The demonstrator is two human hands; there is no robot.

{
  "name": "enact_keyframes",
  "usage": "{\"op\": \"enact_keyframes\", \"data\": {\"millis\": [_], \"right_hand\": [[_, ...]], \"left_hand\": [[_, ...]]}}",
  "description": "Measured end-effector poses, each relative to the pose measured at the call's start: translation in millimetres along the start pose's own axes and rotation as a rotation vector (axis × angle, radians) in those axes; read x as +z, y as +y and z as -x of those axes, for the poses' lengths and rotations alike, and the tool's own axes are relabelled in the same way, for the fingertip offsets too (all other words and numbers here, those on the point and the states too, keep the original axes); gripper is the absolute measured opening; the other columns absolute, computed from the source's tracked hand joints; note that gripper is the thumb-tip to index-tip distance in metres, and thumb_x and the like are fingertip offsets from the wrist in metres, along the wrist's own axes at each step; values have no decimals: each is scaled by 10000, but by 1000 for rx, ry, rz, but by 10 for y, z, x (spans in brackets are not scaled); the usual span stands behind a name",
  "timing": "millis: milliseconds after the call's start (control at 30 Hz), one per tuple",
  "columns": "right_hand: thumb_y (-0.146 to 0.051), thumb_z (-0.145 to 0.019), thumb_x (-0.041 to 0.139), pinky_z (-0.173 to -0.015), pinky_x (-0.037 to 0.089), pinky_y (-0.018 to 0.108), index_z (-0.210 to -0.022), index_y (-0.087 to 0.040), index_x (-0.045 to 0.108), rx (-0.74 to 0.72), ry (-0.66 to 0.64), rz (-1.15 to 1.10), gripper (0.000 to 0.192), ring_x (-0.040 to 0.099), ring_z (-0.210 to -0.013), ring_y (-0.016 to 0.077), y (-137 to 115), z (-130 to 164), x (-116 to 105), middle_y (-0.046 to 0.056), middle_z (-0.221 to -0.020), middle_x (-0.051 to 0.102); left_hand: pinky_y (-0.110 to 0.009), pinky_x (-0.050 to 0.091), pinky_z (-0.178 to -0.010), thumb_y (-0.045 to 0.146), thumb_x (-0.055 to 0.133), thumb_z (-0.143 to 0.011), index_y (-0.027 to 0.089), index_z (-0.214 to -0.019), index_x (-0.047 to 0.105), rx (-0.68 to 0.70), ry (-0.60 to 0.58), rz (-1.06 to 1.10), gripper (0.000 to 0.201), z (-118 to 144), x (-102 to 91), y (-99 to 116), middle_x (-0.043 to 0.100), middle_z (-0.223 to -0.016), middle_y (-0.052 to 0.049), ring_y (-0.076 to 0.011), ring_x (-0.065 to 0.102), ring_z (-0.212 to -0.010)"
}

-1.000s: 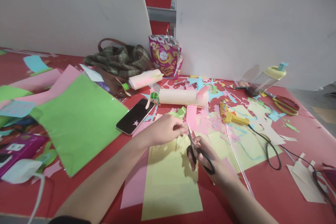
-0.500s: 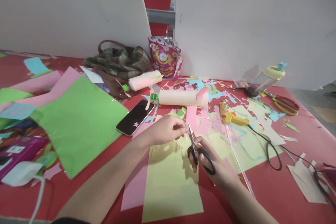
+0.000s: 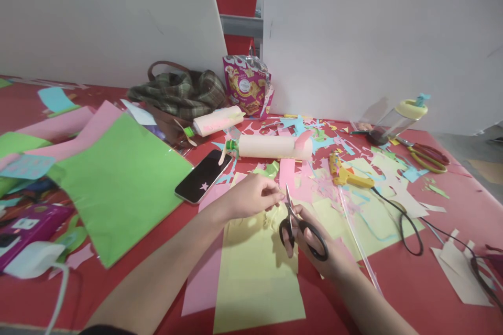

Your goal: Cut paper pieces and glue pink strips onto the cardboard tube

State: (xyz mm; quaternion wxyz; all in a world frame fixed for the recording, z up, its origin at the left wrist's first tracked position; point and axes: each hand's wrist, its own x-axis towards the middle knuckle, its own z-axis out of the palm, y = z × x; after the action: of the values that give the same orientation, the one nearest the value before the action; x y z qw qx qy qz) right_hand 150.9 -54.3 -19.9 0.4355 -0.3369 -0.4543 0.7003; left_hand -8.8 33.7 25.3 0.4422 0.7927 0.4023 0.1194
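Scissors (image 3: 301, 222) now sit a touch further right than before, blades up, black loops around the right hand (image 3: 318, 248) fingers. Left hand (image 3: 251, 196) pinches a small scrap, mostly hidden, above the yellow sheet (image 3: 255, 277) on the table (image 3: 412, 293).

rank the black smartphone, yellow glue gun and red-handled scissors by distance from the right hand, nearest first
From the right hand:
1. yellow glue gun, just beyond it, slightly right
2. black smartphone, farther, to the left
3. red-handled scissors, far right
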Motion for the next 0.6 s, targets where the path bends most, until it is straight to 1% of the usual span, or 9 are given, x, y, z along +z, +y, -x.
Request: {"op": "enact_keyframes", "data": {"millis": [133,300,500,600], "right_hand": [[-484,-734,486,-605,341,280,-825,-217,344,-5,-9,-8,316,432,-558,107,-8,-5,0,0,-696,494],[-497,-737,468,-559,332,276,-831,-224,323,-7,-13,8,324,413,-529,113,16,-11,-3,-6,-653,480],[-453,-765,455,-608,348,289,-801,-227,324,-37,40,99,263,434,-571,127,-92,-13,45,-7,-647,474],[-434,-779,441,-595,363,290,-804,-225,336,-45,47,105,235,449,-574,131,-94,-10,40,1,-669,475]], "left_hand": [[-182,285,-456,329,409,-738,144,-499,465,-11,-2,10,307,3,-3,18,469,-475,35,-65,387,-444],[-186,286,-459,338,403,-745,143,-524,480,-17,-17,36,305,4,-5,15,489,-494,27,-69,399,-456],[-191,301,-458,359,409,-748,143,-535,478,-44,19,146,311,-6,61,43,488,-494,23,-74,411,-459],[-194,316,-475,345,404,-755,147,-554,475,-28,38,205,291,-12,117,49,485,-512,26,-82,435,-491]]}}
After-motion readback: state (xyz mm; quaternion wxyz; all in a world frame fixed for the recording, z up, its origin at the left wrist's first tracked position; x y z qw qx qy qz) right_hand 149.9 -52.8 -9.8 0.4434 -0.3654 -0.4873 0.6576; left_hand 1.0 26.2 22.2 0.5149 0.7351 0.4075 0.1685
